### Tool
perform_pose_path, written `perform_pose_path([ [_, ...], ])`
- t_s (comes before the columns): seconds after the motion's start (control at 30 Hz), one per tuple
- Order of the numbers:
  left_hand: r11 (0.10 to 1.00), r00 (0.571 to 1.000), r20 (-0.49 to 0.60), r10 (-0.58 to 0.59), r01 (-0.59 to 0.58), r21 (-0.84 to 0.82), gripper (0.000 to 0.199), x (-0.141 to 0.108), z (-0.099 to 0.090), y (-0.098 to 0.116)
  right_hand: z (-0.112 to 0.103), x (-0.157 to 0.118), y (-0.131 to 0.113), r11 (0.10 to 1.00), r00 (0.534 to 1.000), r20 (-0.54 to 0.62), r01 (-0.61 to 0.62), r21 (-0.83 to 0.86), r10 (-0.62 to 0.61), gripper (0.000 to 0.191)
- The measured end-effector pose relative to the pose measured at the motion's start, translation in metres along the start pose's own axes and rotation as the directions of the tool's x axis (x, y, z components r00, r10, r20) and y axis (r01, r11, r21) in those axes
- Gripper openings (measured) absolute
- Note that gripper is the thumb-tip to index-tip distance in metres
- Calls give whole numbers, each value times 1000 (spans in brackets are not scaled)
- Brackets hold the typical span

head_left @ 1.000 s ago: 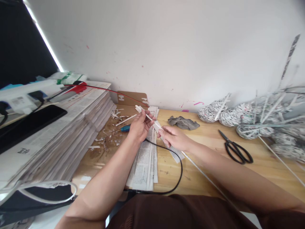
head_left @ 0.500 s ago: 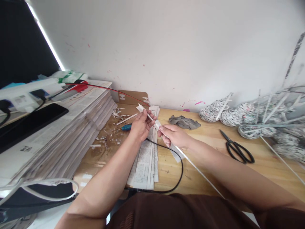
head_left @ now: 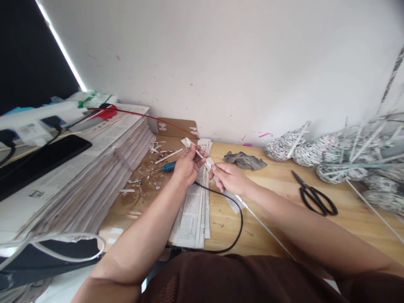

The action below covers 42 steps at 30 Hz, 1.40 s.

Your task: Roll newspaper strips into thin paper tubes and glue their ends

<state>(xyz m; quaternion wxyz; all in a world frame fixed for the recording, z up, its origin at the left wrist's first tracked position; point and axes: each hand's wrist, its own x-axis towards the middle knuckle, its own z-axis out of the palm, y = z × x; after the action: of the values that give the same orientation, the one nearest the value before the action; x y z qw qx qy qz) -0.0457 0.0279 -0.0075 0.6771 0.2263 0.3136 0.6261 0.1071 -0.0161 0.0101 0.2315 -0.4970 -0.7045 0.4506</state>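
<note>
A newspaper strip [head_left: 208, 163] runs slantwise through both of my hands above the table. Its flared upper end pokes out past the fingers of my left hand [head_left: 186, 168], which pinches it between thumb and fingers. Just below, my right hand [head_left: 229, 176] grips the same strip, thumb on top. From under the right hand a thin, pale paper rod [head_left: 263, 225] trails down toward my body; its join with the strip is hidden. Beneath my hands lies a pile of cut newspaper strips [head_left: 191, 221]. A blue-handled tool [head_left: 168, 167] lies beside my left wrist.
Black scissors [head_left: 315, 198] and a crumpled grey cloth [head_left: 245, 161] lie to the right. Woven paper pieces [head_left: 285, 145] line the back right. At left rises a tall newspaper stack [head_left: 121, 168] carrying a black phone-like slab [head_left: 47, 162]. A black cord [head_left: 241, 227] loops across the table.
The paper's upper end looks turned and flatter between my left fingers. Both hands stay almost in place, and the whole view has shifted slightly.
</note>
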Motion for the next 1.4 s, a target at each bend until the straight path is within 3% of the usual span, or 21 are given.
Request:
perform_pose_path([
  [0.13, 1000, 1000, -23, 3, -3, -7, 21, 0, 0, 0, 1, 1, -1, 953, 966, -169, 147, -264, -196, 33],
  [0.17, 1000, 1000, -25, 3, -3, -7, 22, 0, 1, 1, 1, 3, 0, 964, 971, -151, 147, -220, -183, 34],
  [0.23, 1000, 1000, -30, -4, 3, -6, 22, 0, 1, 1, 1, 7, 2, 996, 998, -9, 69, 58, -69, 39],
  [0.3, 1000, 999, -44, -8, 8, -8, 22, 0, 1, 2, -2, 10, 5, 931, 985, 174, -74, 359, 12, 43],
  [0.37, 1000, 998, -60, 0, -1, -20, 22, 1, 1, 3, -8, 7, 7, 868, 966, 258, -152, 473, 28, 46],
  [0.43, 999, 997, -77, 17, -21, -39, 22, 3, 0, 4, -17, -2, 8, 911, 962, 272, -142, 387, 34, 47],
  [0.5, 998, 995, -97, 34, -39, -57, 23, 4, -1, 5, -25, -16, 9, 982, 968, 245, -88, 168, 45, 43],
  [0.57, 996, 993, -112, 44, -52, -69, 25, 4, -1, 5, -29, -31, 12, 993, 997, 73, 29, -111, -21, 38],
  [0.63, 996, 993, -112, 45, -53, -72, 25, 4, -1, 4, -30, -42, 15, 965, 994, -49, 78, -252, -93, 36],
  [0.67, 996, 994, -105, 41, -48, -71, 24, 3, -1, 4, -29, -46, 17, 975, 997, -54, 46, -217, -59, 38],
  [0.73, 997, 995, -93, 24, -31, -69, 23, 3, -1, 3, -27, -51, 19, 996, 996, 30, -84, 20, 83, 45],
  [0.8, 997, 996, -94, 14, -21, -78, 22, 4, -2, 4, -28, -55, 21, 948, 973, 154, -204, 245, 170, 52],
  [0.83, 996, 995, -103, 15, -24, -84, 21, 5, -2, 4, -29, -58, 22, 935, 969, 179, -218, 281, 172, 54],
  [0.97, 996, 992, -123, 30, -40, -83, 22, 7, -4, 4, -39, -70, 27, 989, 990, 44, -136, 58, 134, 44],
  [1.03, 997, 994, -105, 21, -30, -77, 23, 6, -4, 3, -42, -76, 32, 973, 982, 56, -185, 136, 179, 44],
  [1.1, 997, 995, -94, 13, -21, -80, 23, 6, -3, 3, -43, -79, 36, 900, 957, 177, -278, 335, 229, 47],
  [1.17, 996, 995, -103, 14, -23, -88, 23, 6, -3, 2, -43, -82, 39, 847, 941, 249, -320, 425, 230, 49],
  [1.3, 996, 992, -127, 18, -30, -88, 23, 6, -2, 4, -43, -88, 37, 952, 968, 118, -241, 189, 221, 45],
  [1.4, 996, 994, -111, 12, -21, -82, 23, 6, -2, 3, -44, -93, 36, 911, 946, 203, -304, 279, 254, 47],
])
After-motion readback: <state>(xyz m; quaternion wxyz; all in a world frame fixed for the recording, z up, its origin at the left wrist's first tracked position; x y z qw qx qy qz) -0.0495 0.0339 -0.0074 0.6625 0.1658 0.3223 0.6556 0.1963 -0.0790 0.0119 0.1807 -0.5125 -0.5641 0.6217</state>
